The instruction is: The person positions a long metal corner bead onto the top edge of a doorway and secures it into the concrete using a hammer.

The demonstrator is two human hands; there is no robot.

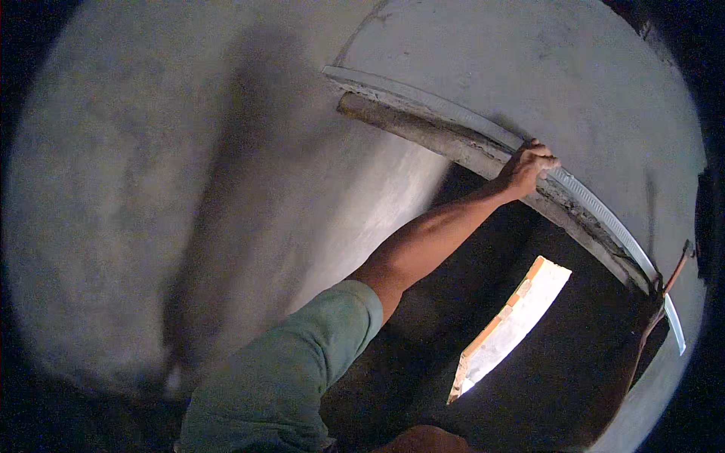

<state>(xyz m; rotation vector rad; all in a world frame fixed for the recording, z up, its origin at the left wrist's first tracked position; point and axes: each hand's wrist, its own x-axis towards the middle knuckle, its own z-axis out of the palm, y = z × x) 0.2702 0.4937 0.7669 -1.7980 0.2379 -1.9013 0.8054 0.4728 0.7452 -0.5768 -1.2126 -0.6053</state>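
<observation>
My left hand [526, 169] is raised on an outstretched arm and closed around the edge of a long pale strip [604, 215]. Fine ridges run along part of this strip, which lies on a rough ledge [423, 124] above a dark opening. The fingers curl over the top of the strip. Toward the right, a thin reddish-brown rod [677, 270] crosses the strip near its far end. My right hand cannot be made out; only a bit of bare skin [427, 439] shows at the lower edge.
A plastered grey wall [113, 189] with a broad shadow fills the left side, and more plaster [559, 75] rises above the ledge. Through the dark opening a bright, slanted gap [513, 325] with a brick-coloured edge shows. Dark brown strands [646, 332] hang near the rod.
</observation>
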